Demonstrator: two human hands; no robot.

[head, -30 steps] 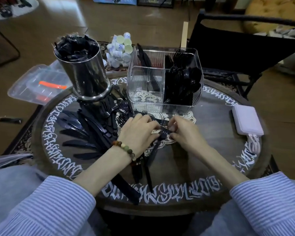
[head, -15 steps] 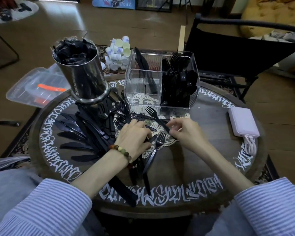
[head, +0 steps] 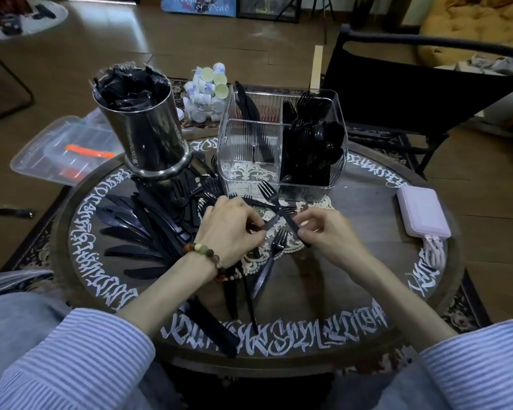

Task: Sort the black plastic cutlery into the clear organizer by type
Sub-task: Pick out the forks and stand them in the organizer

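Round dark wooden table (head: 367,291) with white painted script around its rim filled mid-frame. Clear ribbed plastic organizer (head: 249,161) stood upper centre: knives upright in its left rear compartment, spoons and forks packed in the right. Shiny steel cylinder (head: 151,137), upper left, held crumpled black wrappers. Flat black knives (head: 125,229) fanned on the table at left. Left hand (head: 228,229), fingers curled, pinched a black utensil handle. Right hand (head: 326,232) pinched the handle of a thin black fork (head: 271,198); long axis ran diagonally, tines pointing upper left toward the organizer. Another fork (head: 271,258) lay flat below, tines up-frame.
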